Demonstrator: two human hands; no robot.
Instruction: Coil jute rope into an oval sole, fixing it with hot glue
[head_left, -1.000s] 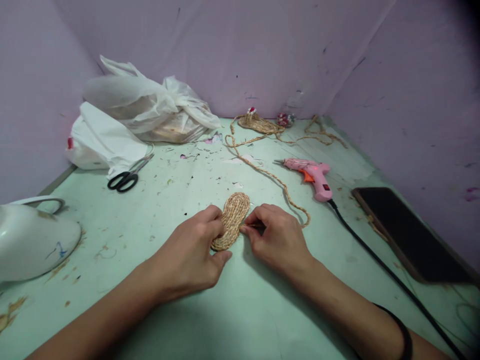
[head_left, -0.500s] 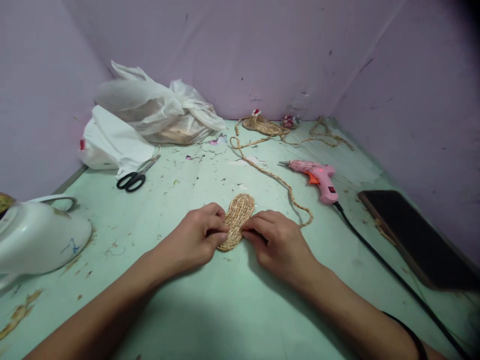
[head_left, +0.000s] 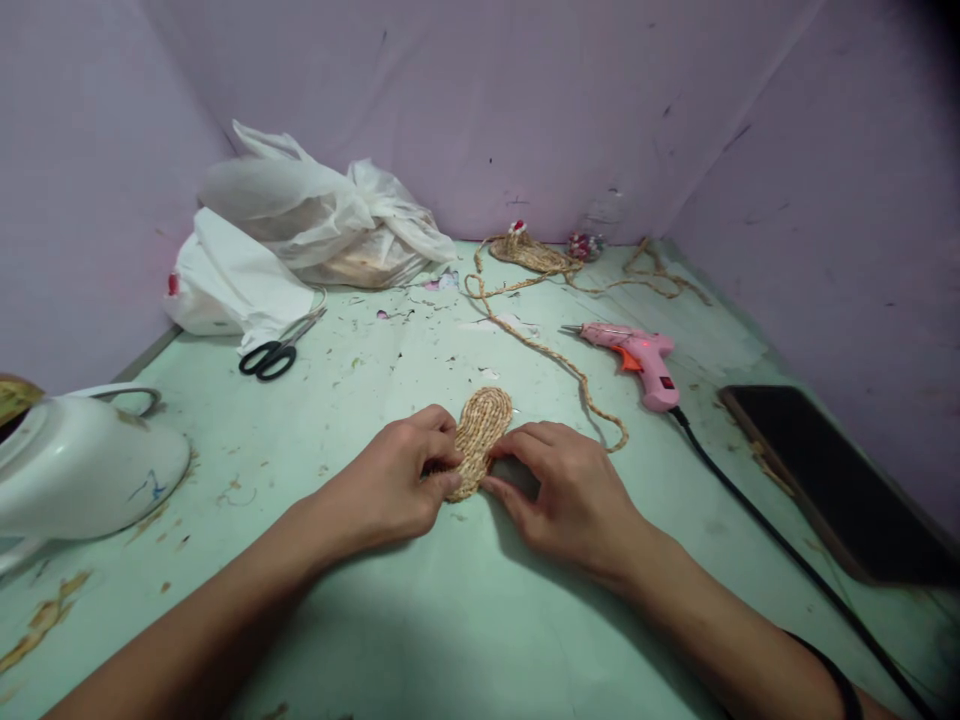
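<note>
A small sole of coiled, braided straw rope (head_left: 482,425) lies on the pale green tabletop in front of me, its wider end pointing away. My left hand (head_left: 416,470) grips its left edge, with the thumb and bent fingers on the rim. On the opposite side my right hand (head_left: 559,490) has its thumb and forefinger at the lower right edge, a small gap showing between them. A pink glue gun (head_left: 637,360) rests to the right, its small light glowing red.
A braided cord (head_left: 559,355) winds from near my right hand to a finished-looking straw slipper (head_left: 529,252). Scissors (head_left: 270,357) and white plastic bags (head_left: 330,225) lie back left. A white pitcher (head_left: 90,465) is at the left, a dark phone (head_left: 832,480) at the right.
My right thumb and forefinger have spread a little further apart at the sole's edge. The left hand keeps its hold. The whole view has shifted slightly.
</note>
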